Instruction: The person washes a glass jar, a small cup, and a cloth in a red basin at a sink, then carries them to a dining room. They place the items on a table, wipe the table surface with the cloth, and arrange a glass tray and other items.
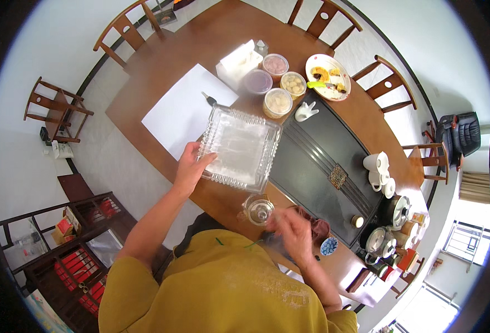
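My left hand (193, 166) grips the left edge of a square clear glass tray (240, 147) with a beaded rim, the thumb over its top. The tray is tilted, and part of the white paper sheet (182, 108) shows beyond it. A dark-headed key (209, 99) lies on that paper by the tray's upper corner. Below the tray, a clear glass teapot with a lid (260, 212) stands at the table's near edge. My right hand (292, 231) is blurred beside the teapot, its fingers curled; whether it holds anything is unclear. A brown cloth (320, 228) lies just behind it.
A black tea tray (311, 166) is set along the wooden table (145, 87). Lidded plastic tubs (278, 102), a tissue pack (238, 64) and a plate (317, 62) with pastry and a green-handled knife (316, 84) sit beyond. White cups (376, 162), glass-lidded pots (381, 241) and a blue-patterned cup (329, 246) are at right.
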### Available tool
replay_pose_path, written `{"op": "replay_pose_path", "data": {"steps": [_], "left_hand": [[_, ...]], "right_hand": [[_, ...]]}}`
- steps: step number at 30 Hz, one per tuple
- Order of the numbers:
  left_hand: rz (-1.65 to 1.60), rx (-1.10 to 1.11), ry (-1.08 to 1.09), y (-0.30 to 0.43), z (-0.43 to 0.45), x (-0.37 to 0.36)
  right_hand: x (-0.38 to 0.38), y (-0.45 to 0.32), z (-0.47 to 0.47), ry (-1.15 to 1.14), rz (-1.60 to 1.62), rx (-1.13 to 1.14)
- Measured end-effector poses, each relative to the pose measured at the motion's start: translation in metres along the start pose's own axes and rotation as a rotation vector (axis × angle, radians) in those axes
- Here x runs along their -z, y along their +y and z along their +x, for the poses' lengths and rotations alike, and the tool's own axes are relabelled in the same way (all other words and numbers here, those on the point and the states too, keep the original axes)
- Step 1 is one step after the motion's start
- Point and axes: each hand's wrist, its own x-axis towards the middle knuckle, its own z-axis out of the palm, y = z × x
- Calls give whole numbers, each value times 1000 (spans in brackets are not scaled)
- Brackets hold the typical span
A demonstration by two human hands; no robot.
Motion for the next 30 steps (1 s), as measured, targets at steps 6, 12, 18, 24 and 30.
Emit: {"op": "replay_pose_path", "data": {"steps": [6,12,18,24,30], "left_hand": [[-182,-68,44,-13,3,-39],[-312,-110,12,-10,-5,-54],[-279,-237,-15,6,-6,-64],[-343,-195,-67,21,-8,-69],[-328,6,-81,9,-9,-61]], "right_hand": [[-56,86,-29,-306,126,-175],[-78,110,-31,-291,177,-104],[-91,125,-28,-275,413,-189],[-87,110,-20,-322,831,-362],[-83,113,-22,-332,992,-363]]}}
